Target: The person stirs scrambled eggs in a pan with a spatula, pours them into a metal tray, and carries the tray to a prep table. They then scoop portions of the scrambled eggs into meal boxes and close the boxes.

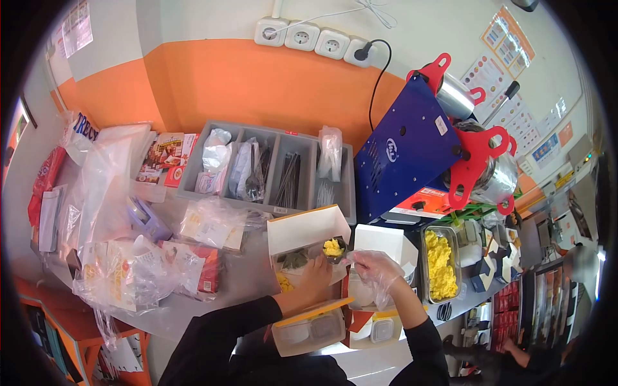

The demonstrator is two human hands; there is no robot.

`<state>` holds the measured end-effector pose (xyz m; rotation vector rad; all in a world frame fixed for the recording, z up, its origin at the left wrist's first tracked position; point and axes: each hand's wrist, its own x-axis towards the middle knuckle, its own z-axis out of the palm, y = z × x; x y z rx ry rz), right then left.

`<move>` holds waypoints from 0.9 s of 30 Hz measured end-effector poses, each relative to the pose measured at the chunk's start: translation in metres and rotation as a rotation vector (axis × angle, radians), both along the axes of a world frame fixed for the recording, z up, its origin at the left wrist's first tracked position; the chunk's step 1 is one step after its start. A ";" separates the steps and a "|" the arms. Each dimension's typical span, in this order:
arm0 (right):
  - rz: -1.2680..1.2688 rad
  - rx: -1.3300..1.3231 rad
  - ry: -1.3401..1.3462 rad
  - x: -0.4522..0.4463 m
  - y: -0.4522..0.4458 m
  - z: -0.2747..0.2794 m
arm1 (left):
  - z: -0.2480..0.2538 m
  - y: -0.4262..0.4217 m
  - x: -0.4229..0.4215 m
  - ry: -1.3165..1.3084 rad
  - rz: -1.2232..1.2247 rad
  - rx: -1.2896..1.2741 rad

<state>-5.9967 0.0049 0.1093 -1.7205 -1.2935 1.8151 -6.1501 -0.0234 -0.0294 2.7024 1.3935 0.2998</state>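
My right hand [376, 269], in a clear plastic glove, is closed on the handle end of a dark serving spoon. A heap of yellow scrambled egg [333, 247] lies in the spoon's bowl [335, 260]. My left hand [314, 278], bare, reaches into an open takeaway box [302, 233], its fingers drawn together beside the spoon; what they grip is hidden. A dark green leaf-like item [295, 259] and some yellow food [286, 282] sit in that box. More egg fills a clear rectangular container [458, 273] to the right.
More open boxes [309, 331] with lidded cups stand at the table's near edge. A grey divided bin [277, 207] holds cutlery packs and straws. The blue machine [399, 141] rises behind. Plastic-wrapped packets [122, 270] cover the left side. A person [534, 354] is at far right.
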 end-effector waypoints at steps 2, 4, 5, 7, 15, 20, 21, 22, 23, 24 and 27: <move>0.028 -0.025 -0.021 -0.004 0.003 -0.001 | -0.009 0.002 0.002 0.036 -0.011 0.070; -0.051 -0.081 -0.003 -0.014 0.004 0.001 | -0.010 0.002 0.001 0.024 -0.021 0.104; -0.091 -0.110 0.007 -0.018 0.004 0.002 | -0.011 0.001 0.001 0.019 -0.041 0.105; -0.090 -0.171 0.070 -0.017 0.007 -0.005 | -0.011 -0.001 0.000 0.009 -0.081 0.106; 0.444 0.508 -0.329 0.000 0.038 -0.096 | -0.023 -0.013 0.009 -0.095 -0.079 0.341; 1.136 0.936 -0.870 -0.019 0.068 -0.079 | -0.012 -0.015 0.000 -0.168 -0.165 0.111; 1.180 0.917 -0.912 -0.025 0.073 -0.074 | -0.011 -0.014 -0.002 -0.190 -0.165 0.103; 1.223 0.897 -0.953 -0.031 0.077 -0.070 | -0.010 -0.014 -0.005 -0.211 -0.166 0.095; 1.264 0.875 -0.995 -0.038 0.080 -0.066 | -0.010 -0.013 -0.007 -0.209 -0.197 0.042; 1.175 0.813 -1.007 -0.044 0.082 -0.061 | 0.000 -0.011 -0.013 -0.206 -0.228 -0.011; 1.033 0.653 -1.067 -0.069 0.087 -0.044 | 0.008 -0.007 -0.018 -0.186 -0.284 -0.049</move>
